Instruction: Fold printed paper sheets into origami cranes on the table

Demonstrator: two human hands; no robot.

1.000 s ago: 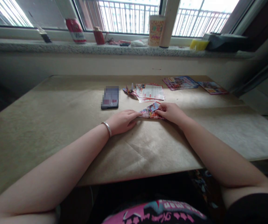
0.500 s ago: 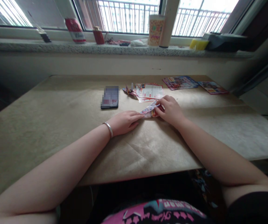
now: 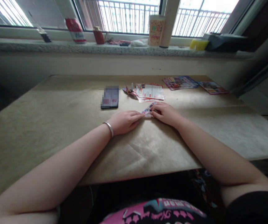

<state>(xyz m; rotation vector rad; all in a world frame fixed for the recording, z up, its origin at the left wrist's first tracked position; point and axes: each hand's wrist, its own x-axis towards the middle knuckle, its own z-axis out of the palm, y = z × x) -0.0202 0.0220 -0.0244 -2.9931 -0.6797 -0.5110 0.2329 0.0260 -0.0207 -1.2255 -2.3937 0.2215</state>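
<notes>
A small folded sheet of colourful printed paper [image 3: 147, 112] lies on the table in front of me. My left hand [image 3: 125, 121], with a silver bangle at the wrist, pins the paper's left corner under outstretched fingertips held close together. On its right part, my right hand [image 3: 164, 112] has bent fingers pressed onto the paper and covers that end. Just behind are several white and red printed sheets [image 3: 151, 91] in a loose pile. A small folded paper piece [image 3: 130, 91] with dark, colourful print touches the pile's left side.
A phone [image 3: 110, 97] with a blurred-out screen lies left of the sheets. Stacked colourful booklets [image 3: 180, 82] and another booklet [image 3: 213, 87] are at the table's back right. On the windowsill stand a red can [image 3: 75, 30], a red bottle [image 3: 98, 35] and a paper cup [image 3: 156, 30].
My right hand has slid left and slightly toward me along the paper, away from the pile, and covers more of its right end. My left hand has stayed put.
</notes>
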